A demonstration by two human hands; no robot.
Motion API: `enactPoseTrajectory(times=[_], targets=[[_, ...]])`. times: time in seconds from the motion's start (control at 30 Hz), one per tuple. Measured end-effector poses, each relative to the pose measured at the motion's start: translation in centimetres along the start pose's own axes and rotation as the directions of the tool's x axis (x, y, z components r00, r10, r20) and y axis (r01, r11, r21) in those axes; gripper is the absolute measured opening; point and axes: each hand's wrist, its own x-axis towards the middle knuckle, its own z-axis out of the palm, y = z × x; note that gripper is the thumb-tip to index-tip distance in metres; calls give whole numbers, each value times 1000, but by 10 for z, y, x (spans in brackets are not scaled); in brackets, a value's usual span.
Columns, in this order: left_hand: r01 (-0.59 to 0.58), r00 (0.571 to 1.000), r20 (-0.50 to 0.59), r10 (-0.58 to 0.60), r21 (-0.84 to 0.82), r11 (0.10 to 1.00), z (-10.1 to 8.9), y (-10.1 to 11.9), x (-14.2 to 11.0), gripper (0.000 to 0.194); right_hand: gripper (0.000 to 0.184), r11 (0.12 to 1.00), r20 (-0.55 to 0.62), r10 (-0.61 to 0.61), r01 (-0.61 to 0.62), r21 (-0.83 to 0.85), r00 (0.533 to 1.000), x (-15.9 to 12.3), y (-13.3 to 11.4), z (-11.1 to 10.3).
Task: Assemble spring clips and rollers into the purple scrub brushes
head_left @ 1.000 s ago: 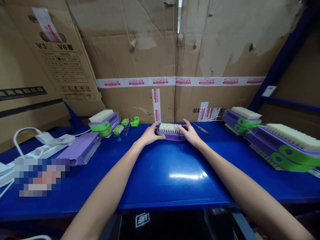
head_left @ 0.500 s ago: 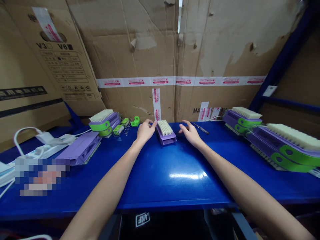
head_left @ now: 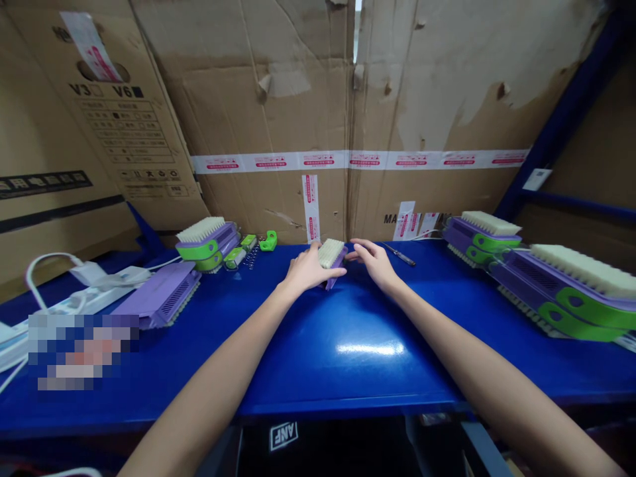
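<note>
Centre of the blue, glossy table, near its cardboard backing: a purple plastic block with cream bristles on top, the landmark here. The person's left hand lies over its left side, thumb parted from the fingers and stretched across the near face. Fingertips out of sight behind the block; whether they pinch it, cannot tell. The near lower edge is partly covered too.

Right hand just right of the block, fingers loosely curved and parted. Contact between its fingertips and the block's right end is hard to make out.

Right of the block, beyond that hand: a slim tool with a translucent handle, tip indistinct. Farther right, a larger purple-and-green bristled stack, cut off by the frame edge.

Left of the block: a bright green plastic bracket, then small silvery pieces too fine to identify. Well left, a purple casing, smooth side up, its bristles just visible underneath, its near end lost in a pixelated patch. A white power strip beside it runs out of frame.
</note>
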Motion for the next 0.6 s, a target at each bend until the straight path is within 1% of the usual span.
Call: enactPoseTrajectory(times=[0.07,0.1,0.17,0.23,0.3,0.4,0.5,0.6], targets=[[-43,999,33,41,50,998,-2,-1,-1,94,44,984,-86,-85,70,-165,993,1,4,-5],[-82,995,58,79,50,995,-3,-2,-1,92,43,963,-108,-132,102,-250,985,2,6,-7],[-185,977,107,183,3,983,-5,-5,0,90,45,912,-132,-220,156,-379,967,1,8,-11],[-270,956,107,272,-32,962,-7,-10,2,90,48,877,-126,-272,192,-440,954,0,7,-13],[-305,951,61,304,-4,952,-8,-17,4,91,51,864,-85,-274,207,-459,958,-1,7,-12],[-309,951,19,309,73,948,-9,-27,8,84,53,842,49,-243,236,-486,969,-3,7,-10],[-298,954,22,297,105,949,-8,-34,10,78,54,788,167,-256,306,-534,952,-2,11,-9],[-304,952,12,305,119,945,-7,-37,11,77,55,737,205,-272,340,-584,940,-1,13,-10]])
